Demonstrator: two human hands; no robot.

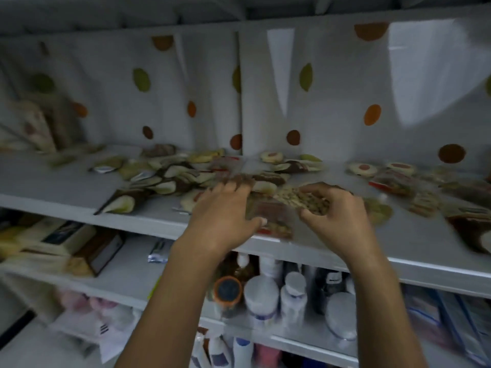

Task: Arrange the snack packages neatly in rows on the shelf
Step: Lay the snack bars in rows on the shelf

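Reaching over a white shelf [66, 187], a person has both bare hands at its front edge amid a jumble of snack packages [170, 173]. The packages lie loose and overlapping, in no rows, from left of centre to the far right. Round biscuit packets [362, 168] with red centres sit towards the back on the right.

The right hand [334, 208] has its grip clenched on a clear packet of tan pieces [297, 199], thumb below and curled fingers above, and holds it tilted just over the shelf. The left hand [225, 211] lies with fingers spread across the heap. Its thumb is against a red-labelled packet [273, 216] that overhangs the shelf's lip. Through the blur it cannot be told whether that grip grasps the packet or is released.

A pale dotted backing [332, 88] with brown, green and orange spots lines the rear of the shelf.

On the lower shelf [127, 274], stacked boxes [66, 235] stand at the left, with a silver sachet [158, 252] just beside them. White-capped bottles [261, 293] crowd the middle, next to an orange-lidded jar [228, 289]. The person's forearms cross in front of this lower shelf and hide part of what it carries.
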